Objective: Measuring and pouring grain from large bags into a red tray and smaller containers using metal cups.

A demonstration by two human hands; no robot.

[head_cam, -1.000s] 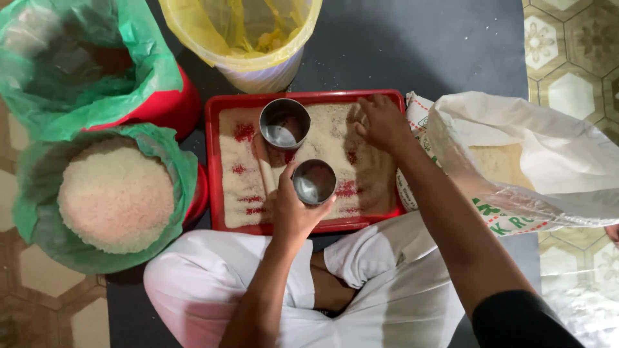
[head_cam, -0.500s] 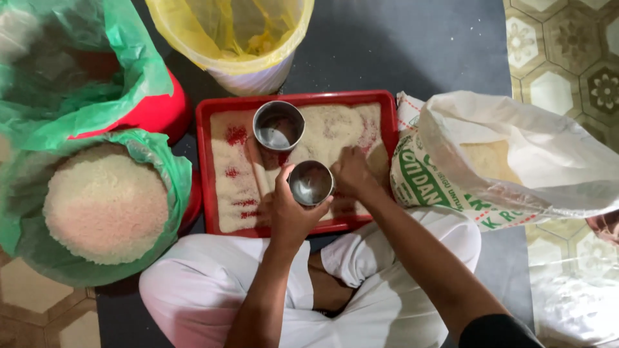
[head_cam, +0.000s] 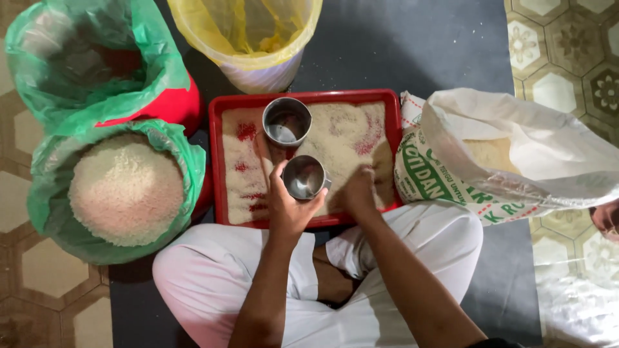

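Red tray [head_cam: 216,161] of white rice; silver steel cups [head_cam: 304,177]; green-lined red tubs [head_cam: 184,103]; yellow-lined bin [head_cam: 258,64]; white sack [head_cam: 516,148] with green print; dark grey mat [head_cam: 412,45]; beige patterned floor [head_cam: 567,58].

A yellow-lined bin [head_cam: 248,38] is seen at the top, just behind the work area. To the left, a red tub lined with a green bag [head_cam: 84,61] is placed, its inside dim. Just below it, a second green-lined tub [head_cam: 122,190] is heaped with pale rice. On the right, a white woven sack [head_cam: 516,154] with green print is laid open on its side, grain showing inside. A dark grey mat [head_cam: 412,45] is spread over patterned floor tiles [head_cam: 567,58].
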